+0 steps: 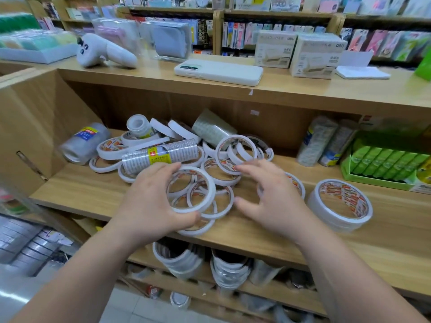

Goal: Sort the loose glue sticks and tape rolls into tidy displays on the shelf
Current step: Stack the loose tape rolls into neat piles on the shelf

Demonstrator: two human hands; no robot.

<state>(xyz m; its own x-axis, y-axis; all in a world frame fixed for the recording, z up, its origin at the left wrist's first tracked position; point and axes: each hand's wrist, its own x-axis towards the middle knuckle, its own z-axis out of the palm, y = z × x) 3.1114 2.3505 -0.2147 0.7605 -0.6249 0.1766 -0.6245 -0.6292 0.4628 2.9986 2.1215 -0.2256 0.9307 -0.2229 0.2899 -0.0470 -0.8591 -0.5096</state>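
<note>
Fingers of left hand (149, 206): curled, with the fingers (164, 168) over the far rim and the thumb under the near rim of a thin white tape ring (211, 183), pinching it.
Held ring's place: just above the loose rings at the front edge of the middle shelf (93, 194), about midway along it.
Fingers of right hand (275, 199): spread and slightly bent, with the fingertips (245, 169) near the pile and nothing between them.
Under the right hand: a red-printed ring (297, 183), partly hidden, lies flat near the front edge.
Loose pile (233, 150): white rings, some flat and some leaning, run from the front edge towards the back wall on the left half of the shelf.
Wrapped sleeve of clear tape (161, 155): lies on its side across the pile, just beyond the left fingertips.
Stack of rolls (340, 206): sits by the front edge, right of the right hand and apart from it.
Glue sticks (384, 164): green, in rows in a green tray (373, 180) at the shelf's right end.
Wrapped packs (317, 141): stand near the back wall, between pile and tray.
Clear roll pack (86, 143): on its side at the left end, by the side wall.
Top board: a white phone (219, 71) face down near the front edge; a white controller (105, 52) to its left; two cartons (317, 57) to its right.
Lower shelf: more rolls (177, 257) standing on edge.
</note>
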